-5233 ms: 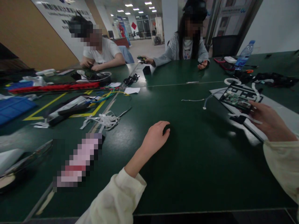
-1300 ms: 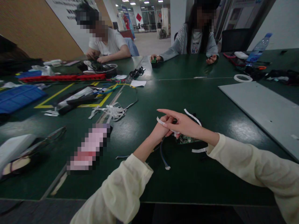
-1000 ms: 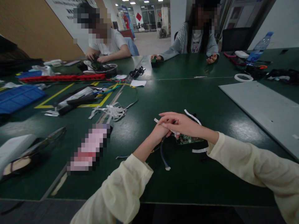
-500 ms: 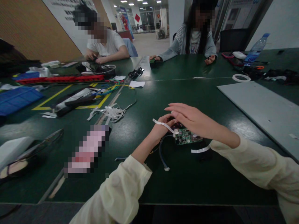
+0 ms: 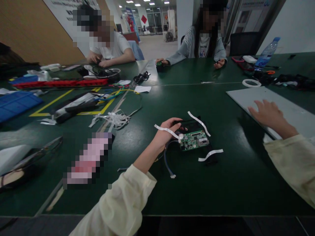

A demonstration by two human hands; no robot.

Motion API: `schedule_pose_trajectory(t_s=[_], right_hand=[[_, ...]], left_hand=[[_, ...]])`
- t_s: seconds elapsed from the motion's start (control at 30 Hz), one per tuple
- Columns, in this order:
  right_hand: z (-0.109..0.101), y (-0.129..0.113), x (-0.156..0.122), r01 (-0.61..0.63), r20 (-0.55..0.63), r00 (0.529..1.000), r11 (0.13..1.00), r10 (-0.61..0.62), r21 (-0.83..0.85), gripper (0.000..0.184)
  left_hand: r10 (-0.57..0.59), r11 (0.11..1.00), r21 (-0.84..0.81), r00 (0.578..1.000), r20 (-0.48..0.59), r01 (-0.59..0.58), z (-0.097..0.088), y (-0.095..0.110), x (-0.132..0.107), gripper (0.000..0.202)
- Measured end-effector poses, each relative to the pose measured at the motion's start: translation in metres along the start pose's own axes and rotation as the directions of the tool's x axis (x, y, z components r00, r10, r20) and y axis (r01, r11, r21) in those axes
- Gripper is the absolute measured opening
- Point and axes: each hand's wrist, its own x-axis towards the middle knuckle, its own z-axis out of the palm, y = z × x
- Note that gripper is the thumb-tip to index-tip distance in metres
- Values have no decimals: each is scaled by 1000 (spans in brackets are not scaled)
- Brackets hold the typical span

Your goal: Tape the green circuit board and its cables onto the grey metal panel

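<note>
A small green circuit board (image 5: 194,140) lies on the dark green table (image 5: 197,190) in front of me, with white ribbon strips (image 5: 199,122) and a dark blue cable (image 5: 167,164) trailing from it. My left hand (image 5: 165,132) rests at the board's left edge, fingers curled on a black part beside it, a white strip draped over the fingers. My right hand (image 5: 267,114) lies far to the right, fingers spread flat on a large grey panel (image 5: 290,108).
A tangle of white strips (image 5: 112,118) and coloured wires (image 5: 115,93) lies left of centre. A red bar (image 5: 61,83), a blue tray (image 5: 14,103), a tape roll (image 5: 251,83) and a water bottle (image 5: 267,54) stand further off. Two people sit across the table.
My right hand has left the board and swung right onto the grey panel. The board and its strips now lie uncovered. My left hand stays at the board's left edge.
</note>
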Motion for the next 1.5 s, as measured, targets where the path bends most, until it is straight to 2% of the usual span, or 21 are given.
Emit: schedule_pose_trajectory(t_s=[0.03,0.1,0.2,0.3,0.53,0.73,1.1,1.27,1.4,1.5], right_hand=[[13,9,1,-102,44,994,995,101,15,72],[31,20,2,-180,126,977,983,175,33,73],[40,20,0,-116,113,987,993,115,1,67],[39,15,-4,-62,49,997,997,65,-49,64],[35,12,-13,-10,28,1000,993,13,-120,62],[32,8,-17,12,78,997,994,-4,-109,62],[28,-7,-40,176,61,984,976,-169,-132,60],[29,-13,-47,223,52,974,968,-219,-116,61],[26,-18,-52,237,55,971,965,-232,-108,61],[24,-23,-57,270,34,963,957,-268,-110,61]], left_hand=[[0,1000,-5,1000,-3,0,0,1,-1,20],[-4,1000,-10,1000,-20,4,0,5,-2,20],[-24,1000,-9,999,-46,24,1,10,-5,21],[-40,999,-16,998,-52,39,1,13,-6,22],[-59,998,-33,998,-38,57,-2,13,-3,24],[-116,993,-26,993,-34,115,-2,13,-3,24],[-189,982,-31,981,-34,188,1,18,-6,24],[-195,981,-30,979,-56,194,1,24,-9,28],[-209,975,-96,975,-71,202,-3,26,-6,27],[-171,980,-121,980,-100,159,-10,28,-2,27]])
